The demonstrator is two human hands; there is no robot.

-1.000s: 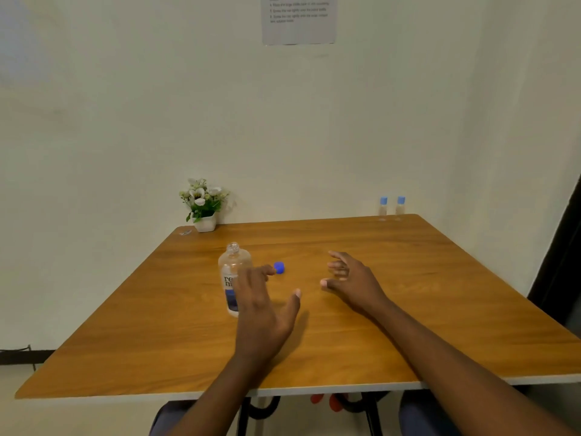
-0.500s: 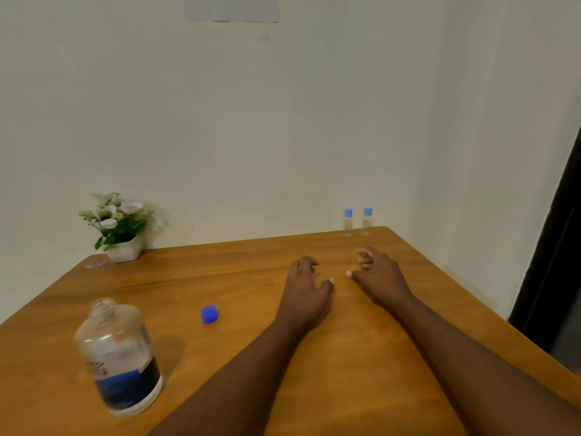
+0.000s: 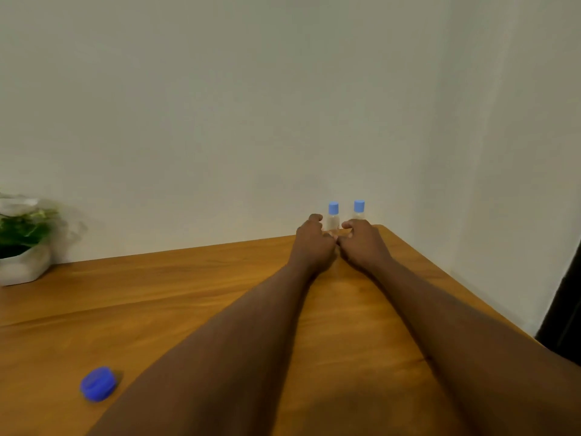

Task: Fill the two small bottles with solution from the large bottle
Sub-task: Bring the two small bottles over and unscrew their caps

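Nothing is filled yet: the small bottles (image 3: 333,217) are capped at the surface's (image 3: 157,309) far right corner. Left hand (image 3: 312,245) and right hand (image 3: 364,248) are curled beside them; grip cannot be told.

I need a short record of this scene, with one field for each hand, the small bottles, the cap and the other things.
left hand: in front of the left bottle, fingers curled; grip unclear
right hand: in front of the right bottle, fingers curled; grip unclear
small bottles: both upright, capped, at the table's far right corner
blue cap: loose on the table, near left
large bottle: out of view
plant: far left
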